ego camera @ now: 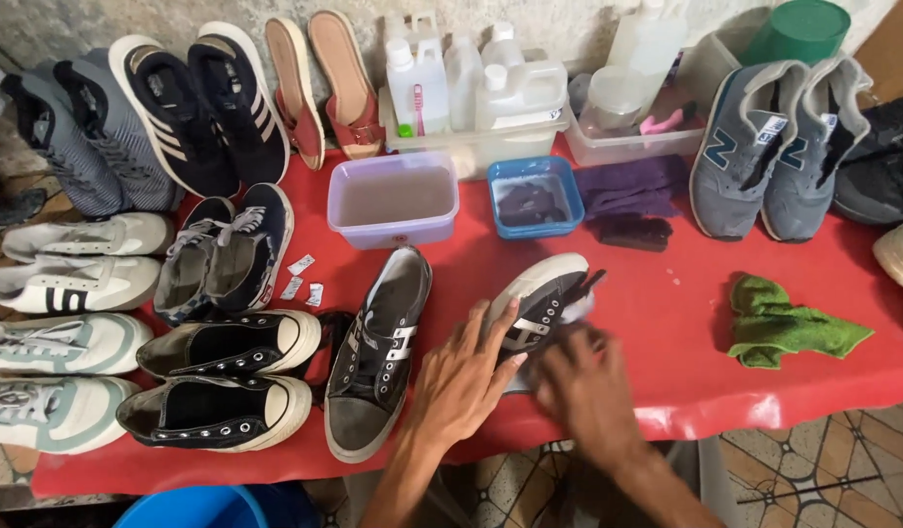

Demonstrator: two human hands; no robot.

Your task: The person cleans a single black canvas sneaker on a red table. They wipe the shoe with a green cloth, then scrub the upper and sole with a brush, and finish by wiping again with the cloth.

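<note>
Shoes crowd the red table (666, 372) from the far left: pale sneakers (65, 342) lie in a column at the edge, striped grey and black pairs lean against the wall behind them, and a pair of black low canvas shoes (222, 376) sits unlaced in front. Just right of these lies a single dark sneaker with pale side stripes (378, 357), laces out, toe toward the table edge. Behind it stand a lilac tub (393, 198) of cloudy water and a small blue tub (535, 196), with white bottles (471, 83) in a clear tray at the wall.

The left hand (461, 376) rests flat on the side of the matching dark sneaker (539, 303), fingers spread apart and pressing it against the table. The right hand (588, 386) is blurred over the heel end of that same shoe; it seems curled around something pale, perhaps a cloth or brush, but I cannot tell how its fingers are set. That shoe lies near the front edge, middle of the table, white toe pointing away.

Judging by this, the cleaning looks well short of finished: one shoe is under the hands, its partner waits beside it, and many pairs stand around.

Further right, a green rag (789, 323) lies crumpled and apart, and grey-blue trainers (779, 147) lean at the back.
</note>
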